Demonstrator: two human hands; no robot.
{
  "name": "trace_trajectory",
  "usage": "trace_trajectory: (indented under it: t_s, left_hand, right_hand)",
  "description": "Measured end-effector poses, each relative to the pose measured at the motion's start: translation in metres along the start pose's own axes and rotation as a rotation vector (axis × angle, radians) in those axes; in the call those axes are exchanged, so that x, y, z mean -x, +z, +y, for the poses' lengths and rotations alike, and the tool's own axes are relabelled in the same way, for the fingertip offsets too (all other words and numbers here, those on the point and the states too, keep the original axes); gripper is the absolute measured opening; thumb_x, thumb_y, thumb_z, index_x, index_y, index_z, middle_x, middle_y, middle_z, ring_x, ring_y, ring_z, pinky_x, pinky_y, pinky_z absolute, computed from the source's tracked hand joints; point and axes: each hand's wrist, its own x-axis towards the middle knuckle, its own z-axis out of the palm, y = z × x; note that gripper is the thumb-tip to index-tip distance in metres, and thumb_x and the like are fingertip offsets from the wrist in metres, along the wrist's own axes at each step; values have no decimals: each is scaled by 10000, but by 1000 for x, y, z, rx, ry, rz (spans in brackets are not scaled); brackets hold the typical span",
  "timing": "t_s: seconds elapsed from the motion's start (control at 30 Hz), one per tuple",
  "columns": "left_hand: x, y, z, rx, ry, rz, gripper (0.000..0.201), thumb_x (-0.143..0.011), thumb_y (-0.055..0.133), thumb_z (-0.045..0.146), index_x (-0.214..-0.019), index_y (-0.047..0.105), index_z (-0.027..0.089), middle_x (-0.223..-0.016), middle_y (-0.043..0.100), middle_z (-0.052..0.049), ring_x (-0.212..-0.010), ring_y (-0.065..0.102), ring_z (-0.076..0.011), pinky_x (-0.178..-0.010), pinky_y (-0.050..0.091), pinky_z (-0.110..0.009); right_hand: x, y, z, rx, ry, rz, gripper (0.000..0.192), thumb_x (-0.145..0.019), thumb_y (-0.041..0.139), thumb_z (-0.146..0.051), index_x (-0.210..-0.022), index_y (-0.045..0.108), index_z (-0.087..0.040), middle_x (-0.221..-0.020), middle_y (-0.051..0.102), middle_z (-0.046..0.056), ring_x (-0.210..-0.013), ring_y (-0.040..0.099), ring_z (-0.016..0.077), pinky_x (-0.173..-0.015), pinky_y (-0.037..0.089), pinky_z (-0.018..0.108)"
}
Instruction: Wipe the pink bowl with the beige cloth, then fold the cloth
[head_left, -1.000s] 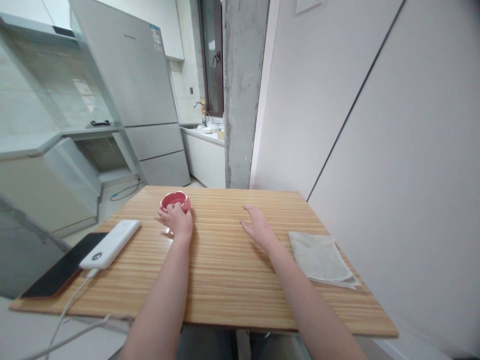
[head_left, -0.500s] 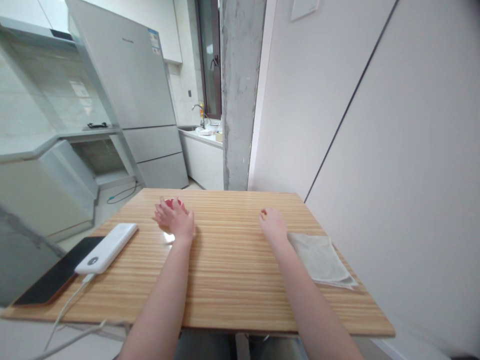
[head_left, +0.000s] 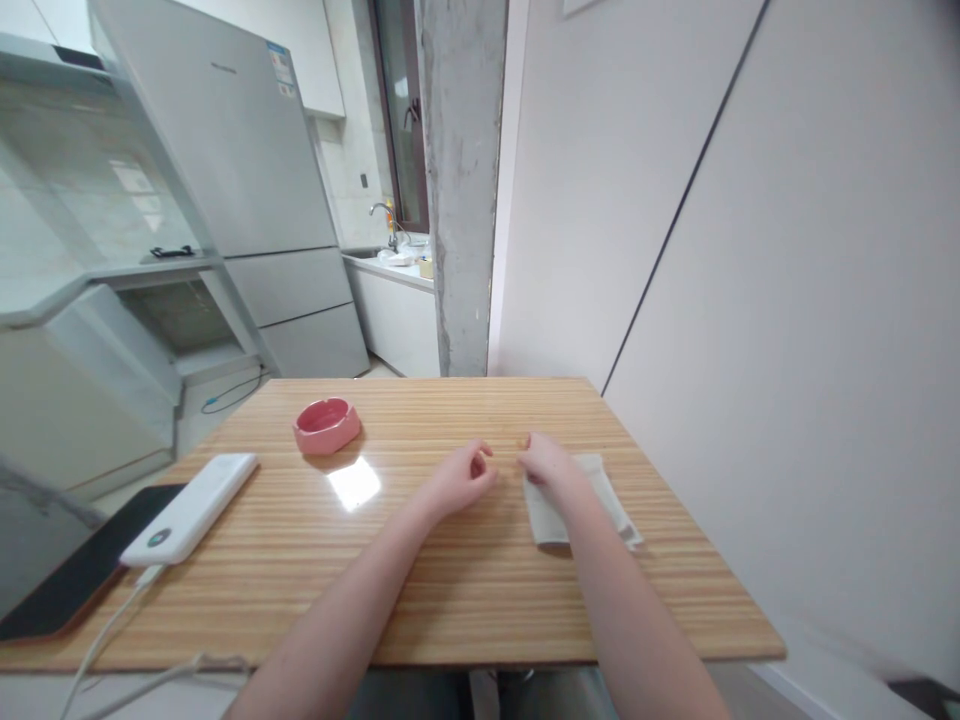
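Note:
My left hand hovers over the middle of the table, its fingers loosely curled and a gap between thumb and forefinger. Nothing shows in it. My right hand is closed on the upper part of a pale grey-beige cloth; the fingertips and the gripped edge are partly hidden. The cloth hangs or lies below the hand and runs under the wrist. A pink ashtray with notches in its rim stands upright at the far left of the table, apart from both hands.
On the wood-grain table, a white power bank with a white cable rests at the left beside a dark flat pad. A grey pillar and a white wall stand beyond. The fridge is behind left.
My left hand has let go of the pink ashtray and swung right, near my right hand. The cloth has moved left with my right hand and looks smaller. The view has turned slightly right.

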Motion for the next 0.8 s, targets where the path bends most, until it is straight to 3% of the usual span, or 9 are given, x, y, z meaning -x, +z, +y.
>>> trace_trajectory:
  t_s: [0.03,0.13,0.23,0.37,0.47,0.5,0.57,0.67,0.8]
  left_hand:
    - [1,4,3,33,-43,-9,431,-768,563,343,-1161,504,174,-797,638,-20,-691,580,-148,-644,446,-259]
    - [3,4,4,41,-198,34,715,-737,570,262,-1381,273,171,-828,643,-21,-715,598,-154,-663,444,-256]
    - [15,-25,-9,-65,-358,103,762,-722,490,142,-1423,191,160,-883,655,-50,-778,620,-165,-726,449,-264]
    - [62,-85,-45,-325,-468,218,685,-728,454,135,-1394,292,156,-1168,606,-135,-1039,592,-231,-875,433,-324]
    - [102,-118,-67,-634,-652,349,657,-737,457,173,-1382,337,156,-1209,582,-171,-1078,568,-311,-893,425,-427]
    - [113,-124,-72,-766,-730,416,632,-740,466,207,-1364,377,158,-1229,563,-187,-1100,543,-352,-895,410,-483]
    - [126,-128,-79,-903,-735,488,598,-772,451,289,-1349,407,137,-1316,492,-202,-1173,481,-365,-927,384,-500]
    - [132,-121,-86,-848,-669,350,604,-834,379,409,-1382,384,155,-1429,387,-169,-1279,390,-329,-998,332,-490]
    - [132,-111,-99,-805,-742,139,563,-877,302,471,-1407,353,288,-1525,236,-61,-1385,212,-332,-1055,163,-599]
  right_hand:
    - [1,7,-10,-97,5,-59,147,-678,572,-123,-803,630,-175,-498,604,-7,-498,622,161,-515,493,249]
    - [0,25,-30,-682,8,-206,219,-748,492,-133,-954,542,-187,-544,568,-50,-521,601,125,-532,506,231]
    - [-7,35,-32,-901,-112,-40,292,-772,511,-219,-1064,492,-206,-749,597,-15,-656,609,119,-608,520,241]
    - [-14,38,-20,-747,-227,259,333,-790,472,-229,-1119,489,-186,-914,579,39,-732,579,129,-726,507,285]
    - [-15,40,-18,-629,-268,296,326,-780,450,-179,-1097,523,-177,-960,577,60,-731,563,134,-750,496,307]
    - [-15,40,-20,-601,-279,300,320,-778,449,-170,-1087,532,-177,-978,578,67,-745,563,139,-756,494,311]
    - [-13,41,-23,-553,-313,307,304,-778,451,-157,-1065,548,-177,-1013,579,80,-791,566,151,-776,490,320]
    - [-10,41,-26,-492,-374,273,292,-779,444,-129,-1044,563,-152,-1032,580,95,-834,566,165,-800,485,321]
    - [-5,41,-24,-468,-383,196,316,-781,424,-110,-1066,561,-99,-1030,578,109,-794,571,162,-788,487,308]
